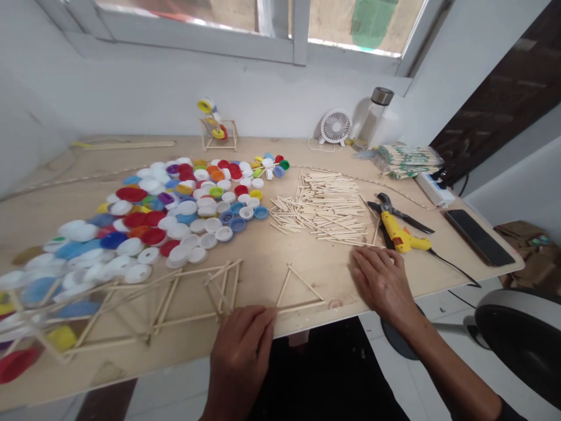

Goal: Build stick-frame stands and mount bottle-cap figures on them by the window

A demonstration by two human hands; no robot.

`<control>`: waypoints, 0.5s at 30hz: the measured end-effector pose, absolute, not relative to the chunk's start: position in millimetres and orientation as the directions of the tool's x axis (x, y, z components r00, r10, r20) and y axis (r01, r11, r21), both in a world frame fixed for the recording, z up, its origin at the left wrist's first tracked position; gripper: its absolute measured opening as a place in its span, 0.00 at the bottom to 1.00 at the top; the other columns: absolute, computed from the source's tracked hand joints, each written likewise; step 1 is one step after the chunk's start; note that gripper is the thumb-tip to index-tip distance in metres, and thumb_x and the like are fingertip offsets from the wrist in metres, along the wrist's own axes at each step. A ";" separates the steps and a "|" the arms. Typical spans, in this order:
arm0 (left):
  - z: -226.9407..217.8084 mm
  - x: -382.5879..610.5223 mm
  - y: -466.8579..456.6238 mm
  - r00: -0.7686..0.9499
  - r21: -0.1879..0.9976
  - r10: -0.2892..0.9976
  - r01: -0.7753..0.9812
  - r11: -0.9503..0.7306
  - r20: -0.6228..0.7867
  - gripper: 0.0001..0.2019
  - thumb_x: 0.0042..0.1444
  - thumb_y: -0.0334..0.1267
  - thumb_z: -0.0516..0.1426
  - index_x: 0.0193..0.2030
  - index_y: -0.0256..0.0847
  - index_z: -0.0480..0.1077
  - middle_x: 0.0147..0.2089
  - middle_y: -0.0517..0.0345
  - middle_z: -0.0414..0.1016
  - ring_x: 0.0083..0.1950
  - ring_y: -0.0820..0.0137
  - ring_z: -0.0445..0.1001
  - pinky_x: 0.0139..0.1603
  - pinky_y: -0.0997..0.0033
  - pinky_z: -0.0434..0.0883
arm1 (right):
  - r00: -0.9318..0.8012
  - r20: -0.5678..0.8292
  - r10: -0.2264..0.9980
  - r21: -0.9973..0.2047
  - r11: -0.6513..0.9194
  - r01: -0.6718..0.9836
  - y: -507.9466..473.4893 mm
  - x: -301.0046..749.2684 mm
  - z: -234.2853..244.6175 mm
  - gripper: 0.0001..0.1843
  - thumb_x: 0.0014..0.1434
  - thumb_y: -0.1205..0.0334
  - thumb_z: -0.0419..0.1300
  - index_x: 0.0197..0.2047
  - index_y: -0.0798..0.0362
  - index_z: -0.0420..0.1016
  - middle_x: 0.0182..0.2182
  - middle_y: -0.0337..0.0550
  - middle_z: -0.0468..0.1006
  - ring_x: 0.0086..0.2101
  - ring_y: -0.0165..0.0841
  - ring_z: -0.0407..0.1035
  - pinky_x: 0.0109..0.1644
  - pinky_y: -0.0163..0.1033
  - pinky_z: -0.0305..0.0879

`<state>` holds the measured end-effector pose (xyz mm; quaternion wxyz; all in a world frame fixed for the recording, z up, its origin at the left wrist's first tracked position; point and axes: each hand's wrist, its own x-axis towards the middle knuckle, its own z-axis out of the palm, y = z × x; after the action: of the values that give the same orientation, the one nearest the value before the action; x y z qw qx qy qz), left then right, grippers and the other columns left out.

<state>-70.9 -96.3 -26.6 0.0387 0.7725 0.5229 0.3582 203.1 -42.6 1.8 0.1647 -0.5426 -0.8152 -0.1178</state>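
Bracing the stick triangle (302, 306) flat at lower centre should help; left hand (243, 339) beside its corner, right hand (385, 285) lower right, both grips unclear.

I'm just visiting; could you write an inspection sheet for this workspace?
Surface: pale wooden tabletop, crowded on its left.
Job's things: thin pale wooden sticks, heaped; flat wooden-stick triangle; yellow plastic glue gun.
Clutter: multicoloured round plastic caps; flat black phone.
Hands: bare left hand at the triangle's left corner; bare right hand beside the heap's near edge; grips unclear.
Cables: thin black cord from the glue gun.
Surroundings: white wall behind, pale-framed window above.
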 end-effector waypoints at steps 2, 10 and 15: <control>-25.9 -70.5 -96.1 0.195 0.436 0.835 0.779 -0.451 0.515 0.06 0.57 0.29 0.54 0.39 0.40 0.70 0.35 0.56 0.72 0.37 0.70 0.71 0.41 0.67 0.69 | -0.350 0.421 0.837 -0.012 0.391 0.920 -47.9 206.1 5.0 0.09 0.63 0.67 0.53 0.41 0.55 0.75 0.41 0.46 0.79 0.42 0.36 0.69 0.53 0.46 0.52; -24.5 -71.3 -95.0 0.183 0.444 0.833 0.776 -0.449 0.523 0.06 0.57 0.30 0.53 0.38 0.41 0.71 0.34 0.56 0.73 0.36 0.70 0.72 0.40 0.67 0.69 | -0.247 0.470 0.847 -0.020 0.290 0.957 -57.4 224.0 8.4 0.09 0.62 0.66 0.54 0.31 0.53 0.73 0.31 0.43 0.77 0.34 0.33 0.69 0.48 0.44 0.52; -27.7 -72.7 -95.3 0.217 0.422 0.830 0.778 -0.465 0.515 0.07 0.57 0.29 0.54 0.40 0.41 0.70 0.35 0.56 0.72 0.38 0.69 0.71 0.42 0.67 0.69 | -0.287 0.391 0.874 -0.008 0.316 0.949 -45.1 213.4 4.8 0.08 0.62 0.66 0.54 0.34 0.53 0.74 0.31 0.44 0.76 0.37 0.35 0.68 0.44 0.42 0.51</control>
<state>-72.7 -95.3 -27.7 0.0364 0.7792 0.5158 0.3543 213.4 -45.1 4.8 0.1643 -0.5738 -0.7943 -0.1136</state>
